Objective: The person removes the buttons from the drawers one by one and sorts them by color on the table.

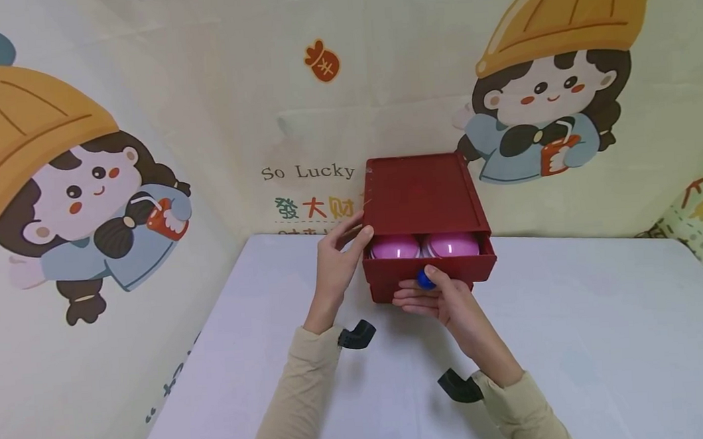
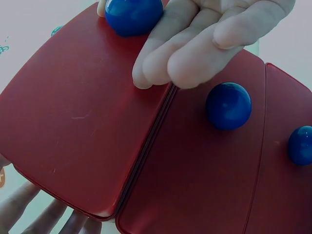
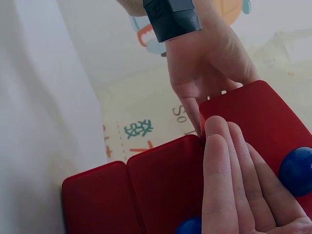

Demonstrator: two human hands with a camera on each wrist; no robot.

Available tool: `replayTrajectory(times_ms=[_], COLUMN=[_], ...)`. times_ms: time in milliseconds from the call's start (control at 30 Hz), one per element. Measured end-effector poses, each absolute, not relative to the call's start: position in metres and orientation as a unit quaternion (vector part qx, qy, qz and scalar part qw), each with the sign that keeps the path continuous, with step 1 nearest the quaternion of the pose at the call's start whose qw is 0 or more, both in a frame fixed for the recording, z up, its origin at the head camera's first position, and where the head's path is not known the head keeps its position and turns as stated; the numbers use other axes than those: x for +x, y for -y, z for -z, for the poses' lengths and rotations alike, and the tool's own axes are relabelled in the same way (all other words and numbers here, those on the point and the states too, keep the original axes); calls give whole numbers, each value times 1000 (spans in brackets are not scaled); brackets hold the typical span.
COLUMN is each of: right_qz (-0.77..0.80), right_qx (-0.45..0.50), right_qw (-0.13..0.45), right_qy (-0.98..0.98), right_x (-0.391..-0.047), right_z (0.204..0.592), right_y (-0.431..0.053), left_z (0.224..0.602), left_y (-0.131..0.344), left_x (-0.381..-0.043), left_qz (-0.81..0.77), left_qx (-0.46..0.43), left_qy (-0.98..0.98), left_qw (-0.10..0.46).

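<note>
A red drawer cabinet stands on the white table, its top drawer pulled partly out. Two shiny pink rounded objects sit side by side inside that drawer. At the drawer front, my right hand pinches a blue round knob between thumb and fingers, the other fingers stretched out below it. My left hand rests against the cabinet's left side near the front corner, fingers extended along it and thumb at the upper edge. Two lower drawers carry blue knobs too, the middle knob and the bottom knob.
Behind the cabinet hangs a printed cloth with cartoon figures and lettering. White table surface extends to both sides and in front. A black strap piece sits at the left wrist, another black piece at the right.
</note>
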State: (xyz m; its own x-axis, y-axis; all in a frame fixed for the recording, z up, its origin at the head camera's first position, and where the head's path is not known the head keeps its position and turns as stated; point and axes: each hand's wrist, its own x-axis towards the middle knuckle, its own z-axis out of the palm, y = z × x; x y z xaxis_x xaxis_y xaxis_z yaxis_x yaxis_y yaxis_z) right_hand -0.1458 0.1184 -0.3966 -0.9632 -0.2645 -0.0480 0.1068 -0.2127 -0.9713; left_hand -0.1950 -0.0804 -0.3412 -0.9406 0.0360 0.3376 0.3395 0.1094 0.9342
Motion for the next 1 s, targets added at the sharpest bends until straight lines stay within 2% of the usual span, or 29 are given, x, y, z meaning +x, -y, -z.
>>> replayTrajectory(times_ms=[1000], right_qz=[774], right_qx=[-62], right_qw=[124], right_qy=[-618], right_x=[-133], right_z=[396], right_y=[-118], left_z=[348], left_y=[81], left_x=[-201], left_qz=[654], left_qx=[-127], left_qy=[737], left_qw=[113])
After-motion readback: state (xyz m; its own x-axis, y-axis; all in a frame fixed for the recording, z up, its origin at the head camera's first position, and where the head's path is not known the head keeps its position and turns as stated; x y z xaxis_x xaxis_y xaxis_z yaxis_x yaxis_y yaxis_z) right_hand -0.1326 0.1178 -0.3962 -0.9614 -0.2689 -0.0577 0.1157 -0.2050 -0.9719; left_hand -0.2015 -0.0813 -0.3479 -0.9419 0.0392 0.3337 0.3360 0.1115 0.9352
